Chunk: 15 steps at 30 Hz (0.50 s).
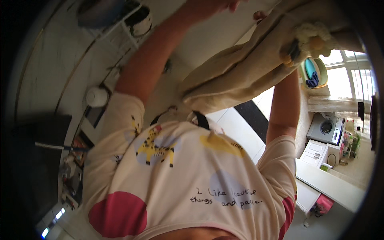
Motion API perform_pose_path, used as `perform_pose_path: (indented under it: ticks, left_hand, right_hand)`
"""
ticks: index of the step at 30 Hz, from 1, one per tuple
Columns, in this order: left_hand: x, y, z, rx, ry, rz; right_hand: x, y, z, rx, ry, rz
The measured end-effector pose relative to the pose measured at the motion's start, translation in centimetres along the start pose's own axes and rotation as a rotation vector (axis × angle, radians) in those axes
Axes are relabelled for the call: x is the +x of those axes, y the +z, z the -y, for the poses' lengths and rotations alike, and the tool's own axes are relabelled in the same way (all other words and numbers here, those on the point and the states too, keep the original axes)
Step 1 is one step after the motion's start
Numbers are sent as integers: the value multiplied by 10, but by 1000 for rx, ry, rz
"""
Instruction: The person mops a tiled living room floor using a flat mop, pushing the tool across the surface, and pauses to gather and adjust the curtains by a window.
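A long folded length of beige cloth (pixel 240 72) slants from the upper right down to the middle of the view. Crocheted flowers (pixel 316 42) with pale petals and an orange centre sit against its upper part. My left hand (pixel 226 5) is blurred and cut by the top edge, left of the cloth; no object shows in it. My right forearm (pixel 285 102) rises behind the cloth, which hides most of that hand. Fingertips (pixel 259 15) show at the cloth's far edge, probably my right hand's; their hold is unclear.
Potted plants (pixel 141 24) stand on a white rack at upper left. A white round container (pixel 97 96) lies below them. Far right are a washing machine (pixel 326 127), a white cabinet (pixel 313 150), a pale counter (pixel 327 184) and a green basin (pixel 322 73) by the window.
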<state>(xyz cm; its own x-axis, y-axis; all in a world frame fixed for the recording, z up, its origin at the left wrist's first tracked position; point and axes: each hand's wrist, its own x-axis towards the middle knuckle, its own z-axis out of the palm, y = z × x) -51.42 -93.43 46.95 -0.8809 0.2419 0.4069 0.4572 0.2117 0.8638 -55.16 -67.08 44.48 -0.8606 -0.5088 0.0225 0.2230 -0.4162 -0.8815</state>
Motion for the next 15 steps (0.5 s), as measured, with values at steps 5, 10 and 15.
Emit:
perform_pose_path:
  ticks: [5,10,15]
  left_hand:
    - [20,-13,-3,-316,153,161]
    - [29,-9,-2,-129,221,196]
    - [34,-1,-26,460,449,95]
  right_hand:
    - [2,-13,4,0,-33,-41]
    - [13,-17,-2,0,-37,-62]
    - [10,-24,-8,-9,-35,-105]
